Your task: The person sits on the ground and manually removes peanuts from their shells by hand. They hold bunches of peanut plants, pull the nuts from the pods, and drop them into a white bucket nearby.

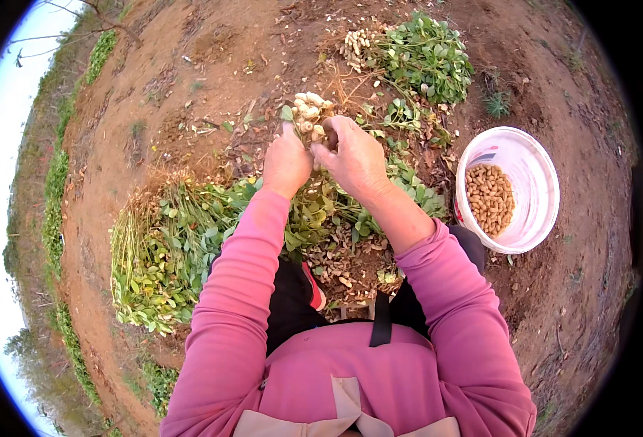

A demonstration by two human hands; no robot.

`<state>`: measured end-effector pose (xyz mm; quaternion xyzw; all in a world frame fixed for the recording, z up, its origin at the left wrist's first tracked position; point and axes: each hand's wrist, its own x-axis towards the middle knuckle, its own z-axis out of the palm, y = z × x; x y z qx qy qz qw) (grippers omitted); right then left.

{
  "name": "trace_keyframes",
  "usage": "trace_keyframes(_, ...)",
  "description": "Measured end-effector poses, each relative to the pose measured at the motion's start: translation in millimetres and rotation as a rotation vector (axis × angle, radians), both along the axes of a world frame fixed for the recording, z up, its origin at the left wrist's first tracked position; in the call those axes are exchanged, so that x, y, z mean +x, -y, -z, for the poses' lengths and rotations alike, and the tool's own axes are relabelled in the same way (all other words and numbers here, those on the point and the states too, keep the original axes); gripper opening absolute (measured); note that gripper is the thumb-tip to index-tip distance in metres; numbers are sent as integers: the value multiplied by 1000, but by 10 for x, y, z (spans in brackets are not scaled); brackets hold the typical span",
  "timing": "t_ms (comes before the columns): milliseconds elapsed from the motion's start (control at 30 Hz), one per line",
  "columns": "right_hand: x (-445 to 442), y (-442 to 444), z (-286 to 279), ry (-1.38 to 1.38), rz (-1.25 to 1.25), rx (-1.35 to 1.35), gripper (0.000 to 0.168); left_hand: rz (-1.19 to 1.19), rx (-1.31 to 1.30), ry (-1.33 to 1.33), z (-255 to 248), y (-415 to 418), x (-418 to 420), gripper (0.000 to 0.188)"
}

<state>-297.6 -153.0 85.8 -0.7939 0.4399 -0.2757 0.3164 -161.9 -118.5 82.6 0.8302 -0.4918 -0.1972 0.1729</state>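
Note:
My left hand (287, 164) grips the stems of a peanut plant just below a cluster of pale peanut pods (310, 112). At the right side of that cluster is my right hand (354, 155), its thumb and fingers curled close to the lower pods; whether a pod is pinched between them cannot be told. Green leaves of peanut plants (307, 218) hang beneath both hands. To the right stands a white plastic bucket (537, 191), partly filled with tan peanuts in their shells (489, 199).
A large pile of peanut plants (174, 257) lies at the left. Farther ahead, another bunch (428, 60) rests on the soil with its pods (356, 49) attached. Dry leaf litter (343, 262) covers the ground between my legs, near a red shoe (315, 289).

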Motion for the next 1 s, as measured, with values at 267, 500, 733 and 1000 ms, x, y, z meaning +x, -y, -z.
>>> trace_keyframes(267, -31, 119, 123, -56, -136, -257, 32, 55, 77, 59, -84, 9, -37, 50)
trace_keyframes(500, -65, 171, 7, -138, -192, -159, 21, 87, 114, 53, -146, -44, 17, 55)
trace_keyframes(733, 47, 134, 25, 104, -209, 92, 24, 103, 94, 39, -13, -46, 111, 55)
trace_keyframes(1000, -242, 177, -106, 578, -171, 808, 14, -94, 7, 1, 27, -30, 425, 57)
